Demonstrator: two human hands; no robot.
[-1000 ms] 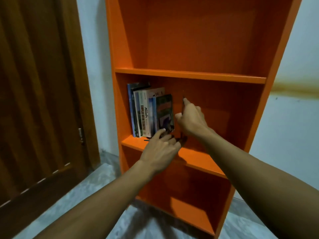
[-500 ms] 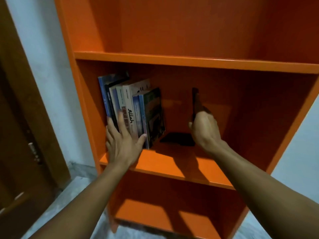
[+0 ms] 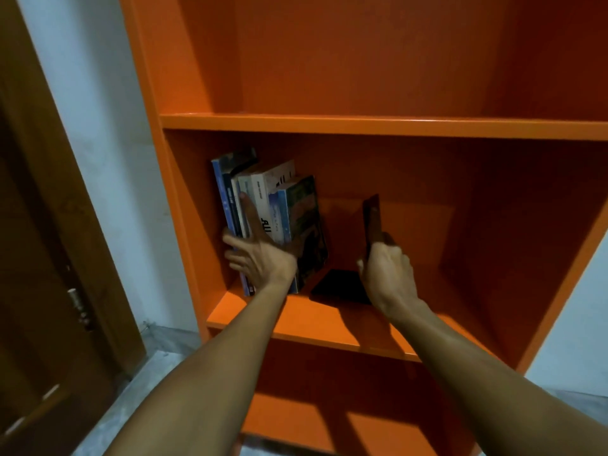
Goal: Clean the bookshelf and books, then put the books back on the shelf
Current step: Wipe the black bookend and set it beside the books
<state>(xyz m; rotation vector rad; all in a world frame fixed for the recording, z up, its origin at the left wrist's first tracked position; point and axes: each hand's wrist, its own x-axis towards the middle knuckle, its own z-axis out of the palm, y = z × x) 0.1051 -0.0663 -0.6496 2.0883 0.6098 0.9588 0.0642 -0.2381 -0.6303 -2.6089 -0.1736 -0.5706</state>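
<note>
1. Head view: an orange bookshelf [image 3: 378,125] stands against a pale wall [image 3: 98,126], with a brown wooden door [image 3: 39,258] to its left.
2. A row of books [image 3: 269,205] stands upright at the left end of the middle shelf board, close to the left side panel, the spines facing out. The rightmost book leans a little to the left against the others.
3. The left hand [image 3: 260,258] lies flat against the spines of the books, its fingers [image 3: 248,212] straight and spread, the longest reaching up across the white spines.
4. The right hand [image 3: 386,271] grips the upright plate of a dark bookend [image 3: 371,218], the fingers curled round its lower part. The bookend's flat base lies on the shelf board, pointing left toward the books.
5. The bookend stands near the middle of the board, apart from the rightmost book, with a gap between them.
6. The shelf board above and the one below show only orange surface. A grey floor [image 3: 158,350] shows at the lower left.
</note>
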